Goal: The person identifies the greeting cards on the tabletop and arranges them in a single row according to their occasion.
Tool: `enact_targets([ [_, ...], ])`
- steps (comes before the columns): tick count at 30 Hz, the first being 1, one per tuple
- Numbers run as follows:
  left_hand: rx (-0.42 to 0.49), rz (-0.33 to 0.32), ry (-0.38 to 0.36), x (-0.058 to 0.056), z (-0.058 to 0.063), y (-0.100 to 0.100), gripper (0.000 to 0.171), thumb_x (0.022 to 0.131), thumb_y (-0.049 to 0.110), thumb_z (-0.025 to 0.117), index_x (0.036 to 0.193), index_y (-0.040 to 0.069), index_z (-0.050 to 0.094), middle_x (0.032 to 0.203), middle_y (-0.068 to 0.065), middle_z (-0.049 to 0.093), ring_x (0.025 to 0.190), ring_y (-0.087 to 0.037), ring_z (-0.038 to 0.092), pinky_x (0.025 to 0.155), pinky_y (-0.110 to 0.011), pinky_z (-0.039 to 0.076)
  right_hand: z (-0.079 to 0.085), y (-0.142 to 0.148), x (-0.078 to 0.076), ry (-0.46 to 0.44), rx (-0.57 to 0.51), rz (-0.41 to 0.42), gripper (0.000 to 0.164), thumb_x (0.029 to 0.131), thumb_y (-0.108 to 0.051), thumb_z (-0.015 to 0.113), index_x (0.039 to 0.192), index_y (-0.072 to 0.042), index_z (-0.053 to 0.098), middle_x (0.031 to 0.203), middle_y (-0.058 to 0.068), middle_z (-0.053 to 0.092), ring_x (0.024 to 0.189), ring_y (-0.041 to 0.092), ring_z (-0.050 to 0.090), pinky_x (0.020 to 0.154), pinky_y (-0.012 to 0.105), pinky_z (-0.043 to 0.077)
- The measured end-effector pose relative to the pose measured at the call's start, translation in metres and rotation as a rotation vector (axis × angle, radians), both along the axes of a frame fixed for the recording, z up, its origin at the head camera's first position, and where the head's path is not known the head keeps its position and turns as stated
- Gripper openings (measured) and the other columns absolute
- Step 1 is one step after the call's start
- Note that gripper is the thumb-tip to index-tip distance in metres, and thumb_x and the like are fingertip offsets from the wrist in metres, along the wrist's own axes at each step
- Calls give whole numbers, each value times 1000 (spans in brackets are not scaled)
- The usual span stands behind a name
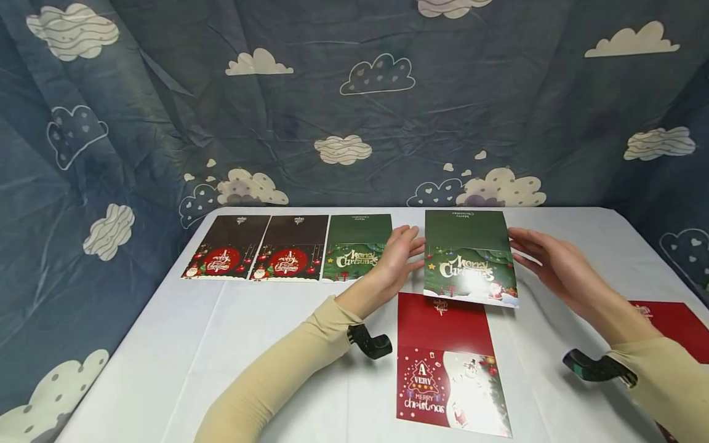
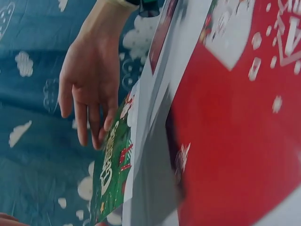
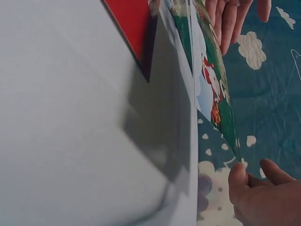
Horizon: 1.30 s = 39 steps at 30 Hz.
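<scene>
A green Merry Christmas card (image 1: pixel 464 258) with a crease across its middle is held raised above the white table, casting a shadow on it. My left hand (image 1: pixel 397 255) is at the card's left edge with extended fingers. Against its right edge are the fingertips of my right hand (image 1: pixel 554 264), whose fingers look fairly straight in the left wrist view. The card's lower edge overlaps the top of a red Christmas card (image 1: pixel 447 369) lying nearer on the table. In the right wrist view the green card (image 3: pixel 214 89) slants between both hands.
Along the table's back left, two dark brown Christmas cards (image 1: pixel 223 252) (image 1: pixel 289 252) and another green card (image 1: pixel 357 249) lie in a row. More red cards (image 1: pixel 676 323) lie at the right, partly behind the right forearm. A blue cloud-patterned cloth (image 1: pixel 354 123) hangs behind the table.
</scene>
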State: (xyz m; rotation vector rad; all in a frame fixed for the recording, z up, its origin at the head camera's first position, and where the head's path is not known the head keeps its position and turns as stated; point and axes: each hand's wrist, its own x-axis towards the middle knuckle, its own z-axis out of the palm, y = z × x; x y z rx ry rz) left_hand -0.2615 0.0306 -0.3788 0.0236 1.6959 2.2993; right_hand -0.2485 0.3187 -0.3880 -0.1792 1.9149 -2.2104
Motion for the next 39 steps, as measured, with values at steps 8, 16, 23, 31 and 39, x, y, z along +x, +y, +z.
enact_targets([
  [8, -33, -2, -22, -24, -9, -16, 65, 105, 32, 42, 156, 6, 11, 147, -26, 39, 135, -35, 39, 109, -48, 36, -7, -19, -28, 38, -87, 30, 39, 106, -30, 44, 135, -5, 54, 128, -3, 60, 121, 13, 51, 98, 21, 45],
  [16, -30, 50, -64, -40, -18, -26, 60, 106, 32, 42, 155, 5, 18, 146, -29, 39, 135, -38, 38, 110, -48, 34, -9, -34, -51, 0, -4, 37, 51, 106, -35, 44, 144, -1, 43, 130, -4, 58, 131, 19, 42, 107, 27, 38],
  [23, -45, 47, -74, -47, -26, -33, 70, 106, 36, 40, 158, 9, 2, 149, -29, 35, 138, -38, 33, 112, -48, 32, -13, -45, -67, -69, 74, 23, 63, 106, -39, 42, 149, 6, 31, 134, 1, 54, 136, 26, 33, 110, 28, 35],
  [31, -70, 55, -58, -52, -29, -33, 72, 106, 37, 40, 158, 9, -1, 151, -30, 31, 139, -39, 33, 111, -48, 33, -17, -44, -80, -80, 54, 39, 32, 107, -34, 42, 118, -12, 63, 109, -6, 66, 115, 17, 49, 92, 22, 49],
  [39, -87, 49, -40, -54, -29, -32, 70, 106, 38, 40, 157, 7, 4, 149, -30, 32, 138, -40, 32, 109, -50, 35, -20, -45, -86, -80, 140, 64, 63, 108, -35, 36, 148, 11, 26, 118, -6, 62, 127, 21, 43, 102, 27, 44],
])
